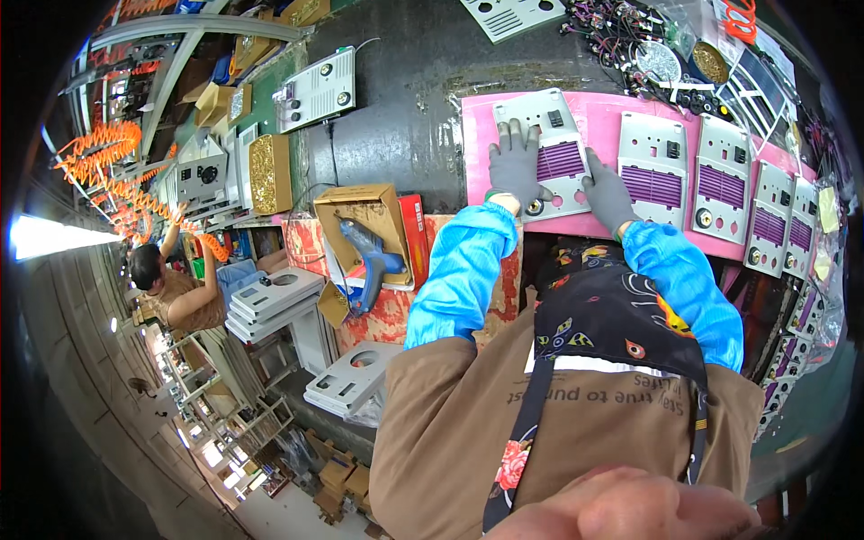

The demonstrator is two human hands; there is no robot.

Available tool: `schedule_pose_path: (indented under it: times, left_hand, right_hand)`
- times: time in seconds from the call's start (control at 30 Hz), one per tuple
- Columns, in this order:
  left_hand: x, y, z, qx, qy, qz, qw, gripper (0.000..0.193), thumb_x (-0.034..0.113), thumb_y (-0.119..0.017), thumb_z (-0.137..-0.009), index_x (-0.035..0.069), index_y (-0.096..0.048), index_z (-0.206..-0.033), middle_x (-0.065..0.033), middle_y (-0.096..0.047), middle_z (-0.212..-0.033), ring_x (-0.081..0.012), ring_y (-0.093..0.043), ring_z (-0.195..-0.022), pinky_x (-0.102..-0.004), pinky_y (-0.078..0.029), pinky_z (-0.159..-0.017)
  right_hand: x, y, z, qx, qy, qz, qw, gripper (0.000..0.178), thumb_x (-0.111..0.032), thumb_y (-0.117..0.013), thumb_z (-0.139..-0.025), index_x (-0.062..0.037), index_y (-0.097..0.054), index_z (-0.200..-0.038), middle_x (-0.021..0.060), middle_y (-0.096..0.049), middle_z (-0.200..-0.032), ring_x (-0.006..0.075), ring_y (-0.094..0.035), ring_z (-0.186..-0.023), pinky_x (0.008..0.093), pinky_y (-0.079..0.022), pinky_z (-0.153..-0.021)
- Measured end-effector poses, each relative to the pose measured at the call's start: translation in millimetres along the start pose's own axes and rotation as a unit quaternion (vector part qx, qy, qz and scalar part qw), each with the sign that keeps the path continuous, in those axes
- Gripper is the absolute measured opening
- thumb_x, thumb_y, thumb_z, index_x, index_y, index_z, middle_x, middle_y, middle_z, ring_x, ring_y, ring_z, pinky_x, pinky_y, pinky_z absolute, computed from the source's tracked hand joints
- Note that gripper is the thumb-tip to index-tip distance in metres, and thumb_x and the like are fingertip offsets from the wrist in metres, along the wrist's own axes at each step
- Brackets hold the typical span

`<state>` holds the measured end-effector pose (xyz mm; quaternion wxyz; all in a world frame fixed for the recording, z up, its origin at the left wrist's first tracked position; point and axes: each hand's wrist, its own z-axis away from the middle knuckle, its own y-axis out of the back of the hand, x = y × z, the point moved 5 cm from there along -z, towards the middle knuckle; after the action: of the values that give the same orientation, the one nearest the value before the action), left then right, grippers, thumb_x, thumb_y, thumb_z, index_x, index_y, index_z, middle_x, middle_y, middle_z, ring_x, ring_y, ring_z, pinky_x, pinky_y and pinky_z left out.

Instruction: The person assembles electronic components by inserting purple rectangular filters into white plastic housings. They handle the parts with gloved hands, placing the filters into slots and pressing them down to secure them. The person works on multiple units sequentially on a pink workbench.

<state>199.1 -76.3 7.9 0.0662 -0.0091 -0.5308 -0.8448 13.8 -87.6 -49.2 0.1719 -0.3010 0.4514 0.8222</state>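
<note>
A light grey metal panel (534,109) with a purple slatted grille (560,160), black sockets and round holes lies before me on a pink sheet (475,115). My left hand (516,165), in a grey glove, rests on the panel's left side with its fingers stretched out and its thumb apart, near a round metal fitting (534,208) at the lower corner. At the right edge of the same panel, my right hand (609,195), also gloved, touches with extended fingers. The undersides of both hands are hidden.
Similar panels (652,131) stand in a row to the right. Wire connectors (612,45) pile up behind them, with small dishes of parts (709,63). At left, a blue glue gun (369,261) sits in a cardboard box (387,200). Another person (184,292) works farther left.
</note>
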Motion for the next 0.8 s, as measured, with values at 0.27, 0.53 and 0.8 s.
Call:
schedule_pose_path:
  times: [0.27, 0.53, 0.8]
  left_hand:
    - [-4, -5, -8, 0.012, 0.005, -0.009, 1.0, 0.14, 0.053, -0.095, -0.045, -0.001, -0.023, -0.153, -0.0235, -0.025, -0.16, -0.0411, -0.019, -0.151, -0.051, -0.029, -0.119]
    - [-4, -7, -15, 0.006, -0.005, -0.004, 1.0, 0.139, 0.054, -0.093, -0.047, -0.005, -0.023, -0.151, -0.0278, -0.024, -0.158, -0.0448, -0.018, -0.149, -0.0522, -0.029, -0.119]
    - [-4, -19, -21, -0.005, -0.01, 0.009, 1.0, 0.141, 0.051, -0.094, -0.045, -0.007, -0.021, -0.151, -0.0308, -0.021, -0.158, -0.0486, -0.017, -0.149, -0.0563, -0.023, -0.12]
  right_hand:
    - [-30, 17, -5, -0.052, 0.014, 0.051, 0.997, 0.103, -0.012, -0.076, -0.078, -0.0227, -0.015, -0.16, 0.0248, -0.058, -0.112, 0.044, -0.063, -0.098, 0.0491, -0.051, -0.084]
    - [-36, 16, -17, -0.077, 0.029, 0.062, 0.995, 0.099, -0.005, -0.069, -0.079, -0.0131, -0.013, -0.16, 0.0249, -0.06, -0.108, 0.0406, -0.066, -0.091, 0.0488, -0.052, -0.077]
    - [-26, 3, -18, -0.088, 0.025, 0.071, 0.993, 0.101, -0.003, -0.068, -0.079, -0.0122, -0.007, -0.16, 0.0269, -0.059, -0.113, 0.0419, -0.066, -0.091, 0.0486, -0.054, -0.078]
